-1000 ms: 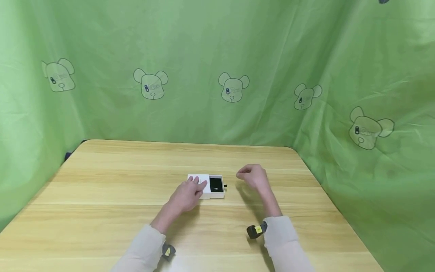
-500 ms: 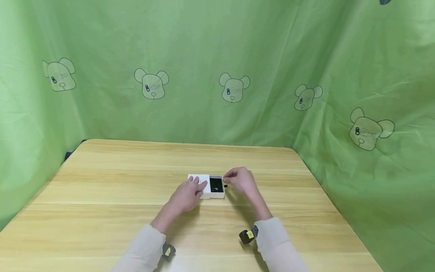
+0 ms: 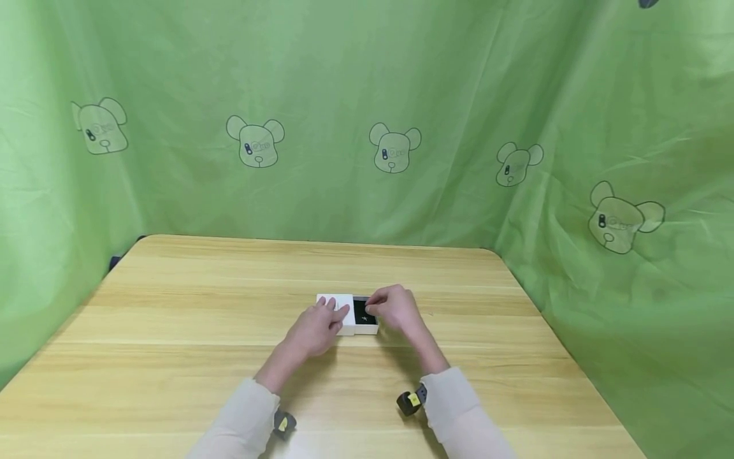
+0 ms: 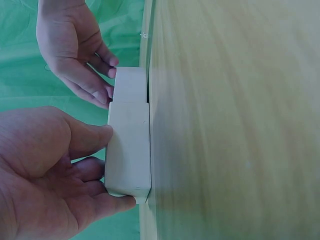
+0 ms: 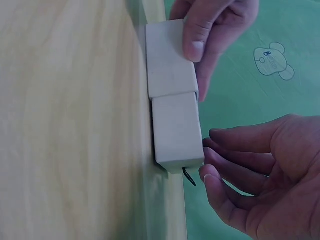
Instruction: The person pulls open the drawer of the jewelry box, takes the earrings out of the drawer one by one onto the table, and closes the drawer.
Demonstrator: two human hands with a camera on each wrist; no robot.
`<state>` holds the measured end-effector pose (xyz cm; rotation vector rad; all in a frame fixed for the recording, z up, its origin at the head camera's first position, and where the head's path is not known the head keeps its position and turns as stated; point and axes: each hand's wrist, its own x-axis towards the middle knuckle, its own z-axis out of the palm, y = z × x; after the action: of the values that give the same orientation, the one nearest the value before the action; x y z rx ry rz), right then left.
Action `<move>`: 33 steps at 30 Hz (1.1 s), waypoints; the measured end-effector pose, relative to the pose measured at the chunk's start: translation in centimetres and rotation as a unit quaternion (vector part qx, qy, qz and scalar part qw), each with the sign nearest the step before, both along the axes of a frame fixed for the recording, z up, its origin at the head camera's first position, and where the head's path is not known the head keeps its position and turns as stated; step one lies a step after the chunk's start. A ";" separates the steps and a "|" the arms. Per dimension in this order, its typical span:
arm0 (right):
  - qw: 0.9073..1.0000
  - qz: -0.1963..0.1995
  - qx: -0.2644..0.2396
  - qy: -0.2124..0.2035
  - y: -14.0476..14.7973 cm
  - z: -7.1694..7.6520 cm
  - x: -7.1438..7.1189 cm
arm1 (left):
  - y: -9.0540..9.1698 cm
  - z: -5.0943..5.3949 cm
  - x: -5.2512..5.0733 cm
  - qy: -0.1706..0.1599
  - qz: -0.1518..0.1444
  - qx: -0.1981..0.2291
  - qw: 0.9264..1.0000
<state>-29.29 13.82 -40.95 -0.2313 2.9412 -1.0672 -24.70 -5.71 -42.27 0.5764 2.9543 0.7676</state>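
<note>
A small white drawer box (image 3: 343,325) lies on the table, its inner tray (image 3: 367,329) slid partly out to the right. On the tray's black pad (image 3: 359,308) sits a tiny silver star-like piece (image 3: 364,318). My left hand (image 3: 312,328) holds the outer sleeve, its thumb and fingers at the edges. My right hand (image 3: 397,309) hovers at the tray, fingertips over the pad; in the right wrist view its fingers (image 5: 245,137) and thumb are parted, with nothing visible between them. A black pull tab (image 5: 189,176) hangs from the tray's end.
The wooden table (image 3: 229,274) runs to green curtains (image 3: 321,191) at the back and sides. A tiny shiny speck (image 4: 144,35) lies on the table beyond the tray; what it is, I cannot tell. Each wrist wears a dark camera (image 3: 409,403).
My right hand has moved left, from the table right of the box to over the open tray. The left hand and the box have stayed in place.
</note>
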 end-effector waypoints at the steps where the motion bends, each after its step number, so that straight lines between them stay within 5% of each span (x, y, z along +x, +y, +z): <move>1: 1.000 0.001 0.001 -0.001 -0.1 0.0 0.0 | 0.0 0.0 0.0 0.001 0.000 0.000 1.000; 17: 0.997 0.019 0.064 0.037 -1.2 -0.8 0.2 | 0.0 -0.1 -0.1 0.013 -0.006 0.002 1.000; 33: 0.996 0.003 0.088 0.023 -1.9 -0.4 0.5 | -0.1 -0.2 -0.1 0.026 -0.007 0.004 1.000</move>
<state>-28.75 11.97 -41.32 -0.2663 3.0487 -0.8056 -24.79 -5.76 -42.49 0.6255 2.9919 0.7742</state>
